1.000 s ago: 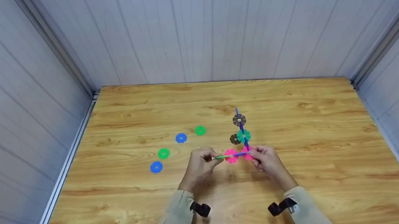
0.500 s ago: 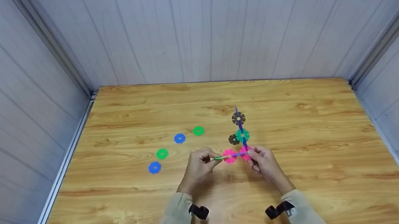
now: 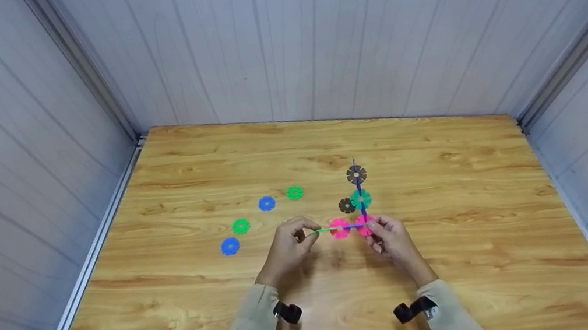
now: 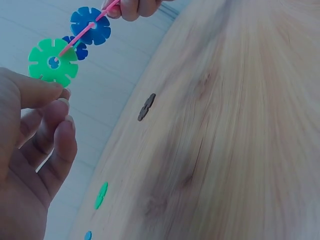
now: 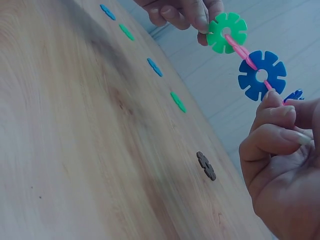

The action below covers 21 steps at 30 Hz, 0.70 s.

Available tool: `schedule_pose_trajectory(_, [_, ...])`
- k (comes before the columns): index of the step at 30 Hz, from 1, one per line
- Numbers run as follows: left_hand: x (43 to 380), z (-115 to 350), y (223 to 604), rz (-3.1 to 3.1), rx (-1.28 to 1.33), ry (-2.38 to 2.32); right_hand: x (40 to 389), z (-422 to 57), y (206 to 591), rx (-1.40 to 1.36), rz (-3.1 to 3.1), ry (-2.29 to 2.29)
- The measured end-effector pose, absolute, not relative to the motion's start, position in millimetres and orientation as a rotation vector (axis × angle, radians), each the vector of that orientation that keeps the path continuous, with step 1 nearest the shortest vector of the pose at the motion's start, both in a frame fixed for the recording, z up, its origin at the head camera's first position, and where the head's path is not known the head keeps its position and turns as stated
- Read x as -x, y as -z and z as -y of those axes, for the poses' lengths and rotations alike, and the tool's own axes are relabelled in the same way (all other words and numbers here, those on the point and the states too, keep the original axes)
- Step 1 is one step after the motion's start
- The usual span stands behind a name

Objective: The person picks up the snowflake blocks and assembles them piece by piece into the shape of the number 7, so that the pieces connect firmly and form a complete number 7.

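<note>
An L-shaped chain of slotted plastic discs is held in the air between both hands. At its left end is a green disc (image 4: 40,52), whose edge my left hand (image 3: 288,250) pinches between thumb and fingers. From there run a pink disc (image 3: 335,229), a blue disc (image 5: 272,69) and a second pink disc (image 3: 361,230), which my right hand (image 3: 397,240) pinches at the corner. Beyond that corner, the other arm of the chain stretches away with a teal disc (image 3: 355,200), a dark brown disc (image 3: 352,175) and edge-on blue ones.
Loose discs lie flat on the wooden table (image 3: 452,193): a blue disc (image 3: 225,247), a green disc (image 3: 236,226), another blue disc (image 3: 262,204) and another green disc (image 3: 290,193) at left. A dark brown disc (image 3: 342,205) lies beside the chain. Panel walls (image 3: 280,43) surround the table.
My left hand has shifted slightly left and its grip sits nearer the green disc's outer edge. The chain's far end has swung slightly right. The right hand stays nearly in place.
</note>
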State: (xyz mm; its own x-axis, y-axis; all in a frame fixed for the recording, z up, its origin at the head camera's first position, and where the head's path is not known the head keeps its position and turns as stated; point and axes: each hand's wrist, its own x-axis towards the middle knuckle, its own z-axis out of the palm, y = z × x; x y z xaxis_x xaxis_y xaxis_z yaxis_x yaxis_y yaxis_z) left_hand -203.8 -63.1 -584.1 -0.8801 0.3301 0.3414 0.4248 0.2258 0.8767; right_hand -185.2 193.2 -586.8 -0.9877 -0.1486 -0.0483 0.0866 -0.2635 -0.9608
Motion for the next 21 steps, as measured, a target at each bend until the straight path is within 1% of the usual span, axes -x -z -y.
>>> schedule_pose_trajectory(8, [206.3,83.4,590.0,2.394,0.696,1.701,185.4,-197.1,585.9,0.082,-1.832,2.375])
schedule_pose_trajectory(21, [206.4,136.3,587.6,2.588,0.424,1.558,184.5,-198.3,583.3,0.033,-1.832,2.352])
